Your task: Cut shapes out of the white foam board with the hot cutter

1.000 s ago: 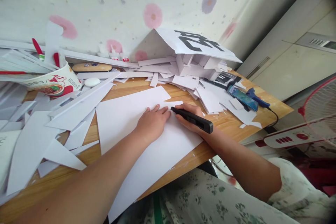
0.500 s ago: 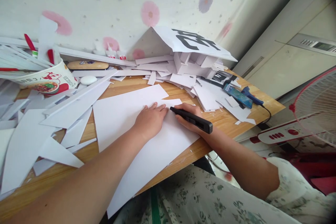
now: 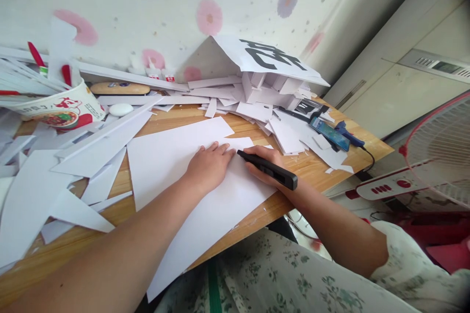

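One white sheet point(image 3: 211, 217) lies under the left hand point(image 3: 210, 167).

The wall point(image 3: 147, 10) is dotted with pink and purple flowers point(image 3: 209, 17). The sheet point(image 3: 209, 215) is coloured white, the tool point(image 3: 270, 168) black.

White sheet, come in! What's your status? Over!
Left hand on white sheet. Right hand grips black tool, tip beside left hand. Sheet overhangs table edge. Loose white pieces to its left.
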`<state>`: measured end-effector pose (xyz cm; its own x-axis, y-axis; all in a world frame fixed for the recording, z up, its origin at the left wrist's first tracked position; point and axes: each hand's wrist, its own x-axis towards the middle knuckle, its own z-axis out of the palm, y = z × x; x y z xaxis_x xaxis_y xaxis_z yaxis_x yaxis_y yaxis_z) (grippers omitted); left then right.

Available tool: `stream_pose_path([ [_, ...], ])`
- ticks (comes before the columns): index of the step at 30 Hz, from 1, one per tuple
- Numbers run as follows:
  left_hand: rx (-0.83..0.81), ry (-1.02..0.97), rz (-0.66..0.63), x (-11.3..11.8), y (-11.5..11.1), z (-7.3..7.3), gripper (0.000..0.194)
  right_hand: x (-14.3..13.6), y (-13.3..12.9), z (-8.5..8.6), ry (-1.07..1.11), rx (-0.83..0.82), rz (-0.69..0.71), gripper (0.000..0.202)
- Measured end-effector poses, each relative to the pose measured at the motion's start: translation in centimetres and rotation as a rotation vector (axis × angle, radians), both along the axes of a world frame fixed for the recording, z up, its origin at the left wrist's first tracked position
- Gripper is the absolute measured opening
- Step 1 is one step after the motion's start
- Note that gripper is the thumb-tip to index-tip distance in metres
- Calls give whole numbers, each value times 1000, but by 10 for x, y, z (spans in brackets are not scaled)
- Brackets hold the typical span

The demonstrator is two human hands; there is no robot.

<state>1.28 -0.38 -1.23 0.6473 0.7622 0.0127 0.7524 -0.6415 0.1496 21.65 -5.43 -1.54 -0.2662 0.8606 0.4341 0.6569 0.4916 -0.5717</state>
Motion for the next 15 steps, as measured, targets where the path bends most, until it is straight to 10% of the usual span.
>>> stream_pose_path([
  [15,61,50,-22,0,-3,1,53,4,-9,2,0,29,52,24],
])
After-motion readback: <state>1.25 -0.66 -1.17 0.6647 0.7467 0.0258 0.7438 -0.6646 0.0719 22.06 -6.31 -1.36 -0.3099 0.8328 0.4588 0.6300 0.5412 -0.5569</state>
